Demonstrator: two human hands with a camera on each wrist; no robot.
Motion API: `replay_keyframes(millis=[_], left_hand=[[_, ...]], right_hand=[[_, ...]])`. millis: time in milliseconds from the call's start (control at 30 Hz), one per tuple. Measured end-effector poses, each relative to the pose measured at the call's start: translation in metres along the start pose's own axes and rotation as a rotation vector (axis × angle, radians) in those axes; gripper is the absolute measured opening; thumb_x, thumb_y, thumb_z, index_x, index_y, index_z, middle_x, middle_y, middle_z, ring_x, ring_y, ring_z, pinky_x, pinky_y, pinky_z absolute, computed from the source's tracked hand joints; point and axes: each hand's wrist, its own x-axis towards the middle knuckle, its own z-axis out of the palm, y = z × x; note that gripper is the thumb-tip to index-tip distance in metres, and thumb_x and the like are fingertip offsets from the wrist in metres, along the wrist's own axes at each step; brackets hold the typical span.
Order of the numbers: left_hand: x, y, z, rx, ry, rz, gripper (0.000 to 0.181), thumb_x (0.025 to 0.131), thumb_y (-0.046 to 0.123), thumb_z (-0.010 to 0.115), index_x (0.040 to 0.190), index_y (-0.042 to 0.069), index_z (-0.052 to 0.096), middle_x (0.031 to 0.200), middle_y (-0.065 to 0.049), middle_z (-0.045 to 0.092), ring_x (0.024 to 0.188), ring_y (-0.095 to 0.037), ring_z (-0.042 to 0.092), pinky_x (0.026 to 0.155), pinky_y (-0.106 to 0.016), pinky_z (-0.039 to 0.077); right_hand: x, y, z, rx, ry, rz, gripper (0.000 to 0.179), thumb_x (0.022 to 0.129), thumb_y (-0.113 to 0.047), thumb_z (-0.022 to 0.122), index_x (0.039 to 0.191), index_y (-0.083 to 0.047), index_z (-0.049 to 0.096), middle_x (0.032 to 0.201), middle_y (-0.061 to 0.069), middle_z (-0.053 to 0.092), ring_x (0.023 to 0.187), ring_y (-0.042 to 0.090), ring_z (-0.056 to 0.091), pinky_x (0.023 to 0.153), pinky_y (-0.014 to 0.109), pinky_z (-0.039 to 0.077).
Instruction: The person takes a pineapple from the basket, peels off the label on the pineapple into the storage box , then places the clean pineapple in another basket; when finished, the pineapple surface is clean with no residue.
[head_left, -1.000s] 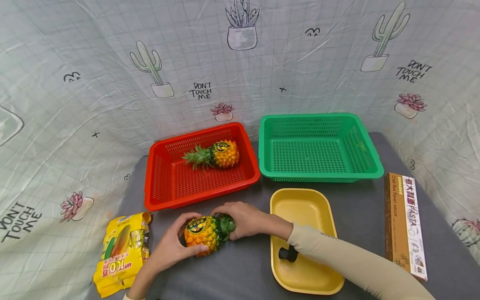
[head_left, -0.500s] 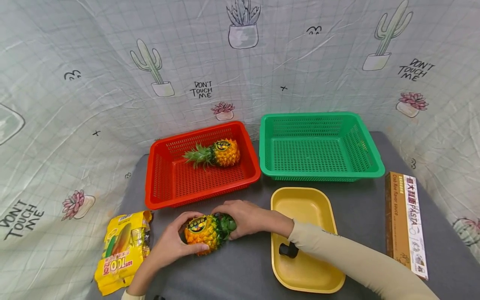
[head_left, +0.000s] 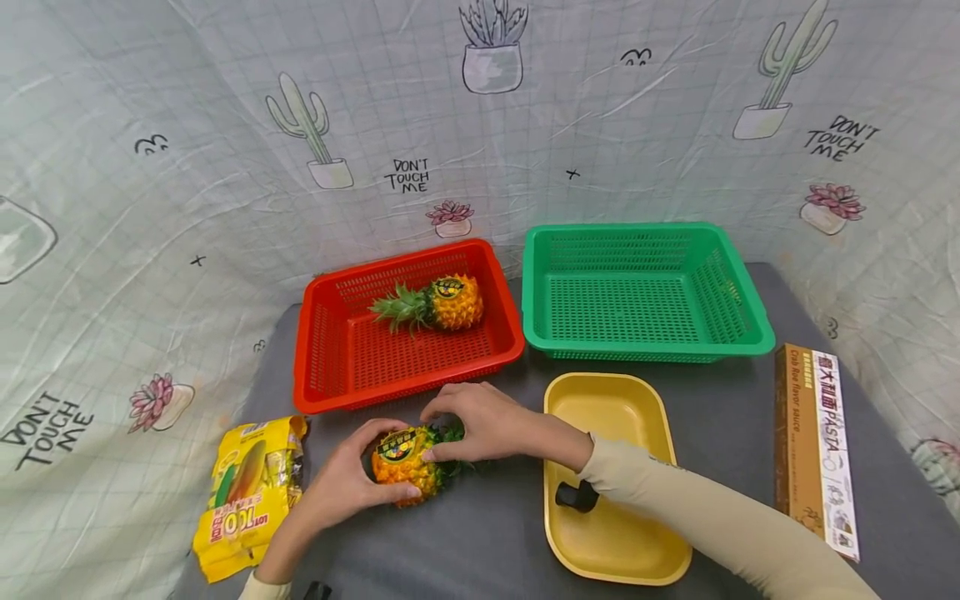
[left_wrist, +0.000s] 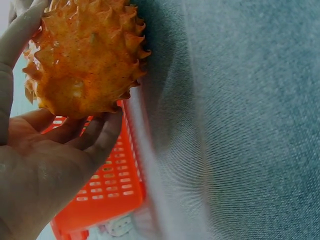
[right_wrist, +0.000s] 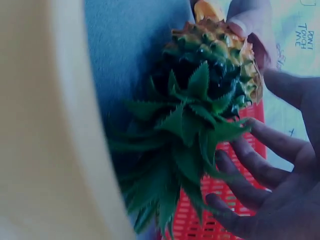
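A small pineapple (head_left: 400,477) lies on its side on the grey table, its leafy crown (right_wrist: 175,150) to the right and a black-and-gold label on its body. My left hand (head_left: 347,479) grips the orange body from the left, thumb on the near side and fingers behind, as the left wrist view also shows. Over the crown, my right hand (head_left: 491,423) has its thumb against the body near the label. In the right wrist view its fingers (right_wrist: 257,167) are spread loosely beside the leaves. Another pineapple (head_left: 457,304) lies in the red basket (head_left: 405,383).
Behind on the right stands a green basket (head_left: 648,346). A yellow tray (head_left: 615,550) sits under the right forearm. At the left is a yellow snack bag (head_left: 243,500); at the right edge, a pasta box (head_left: 817,450). A patterned cloth hangs behind.
My right hand has let go of the crown, lifting slightly and loosening its fingers, with its thumb shifted left onto the body. The left hand keeps its grip.
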Motion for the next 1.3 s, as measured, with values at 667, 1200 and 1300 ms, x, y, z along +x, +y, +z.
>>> replay_keyframes(millis=[667,1200,1300], left_hand=[[-0.001,0.004,-0.001,0.016,-0.029,0.013,0.075,0.075,0.040,0.099,0.138,0.027,0.061,0.133,0.005,0.062,0.108,-0.017,0.065,0.086,-0.036,0.059],[0.002,0.001,0.000,-0.010,-0.020,0.022,0.076,0.073,0.037,0.100,0.137,0.030,0.060,0.130,0.008,0.064,0.109,-0.016,0.065,0.089,-0.035,0.058],[0.002,0.002,-0.001,-0.008,-0.020,0.007,0.077,0.074,0.037,0.100,0.139,0.030,0.059,0.130,0.008,0.064,0.108,-0.016,0.065,0.089,-0.035,0.058]], right_hand=[[0.019,-0.015,0.011,0.161,0.039,0.116,0.015,0.094,-0.028,0.083,0.104,-0.016,0.080,0.089,-0.013,0.066,0.081,0.004,0.062,0.072,0.017,0.050],[0.021,-0.015,0.008,0.485,0.083,0.149,0.004,0.093,-0.011,0.082,0.090,-0.011,0.080,0.080,-0.008,0.071,0.074,0.008,0.067,0.069,0.022,0.056],[0.019,-0.017,0.004,0.507,0.094,0.144,0.005,0.094,-0.010,0.081,0.090,-0.013,0.079,0.081,-0.009,0.072,0.076,0.008,0.069,0.070,0.023,0.057]])
